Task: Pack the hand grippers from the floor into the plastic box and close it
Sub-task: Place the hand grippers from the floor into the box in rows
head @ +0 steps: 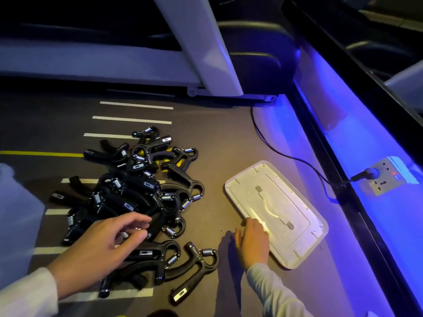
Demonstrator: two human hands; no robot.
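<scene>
With our left hand (103, 245), fingers loose and apart, over the tangled hand grippers (137, 193) on the floor and our right hand (253, 241) flat on the lid (293, 227), hooked springs risk dragging neighbours along.

Grey floor (217, 138) with white stripes (135, 120), blue-lit wall (357, 138), wall socket (384, 177)

The left hand (100, 245) is extended forward from a pale sleeve, palm down, its fingers spread and loosely bent, nothing being gripped. The right hand (253, 242) is stretched forward from a grey sleeve, its fingers held straight and laid flat.
</scene>
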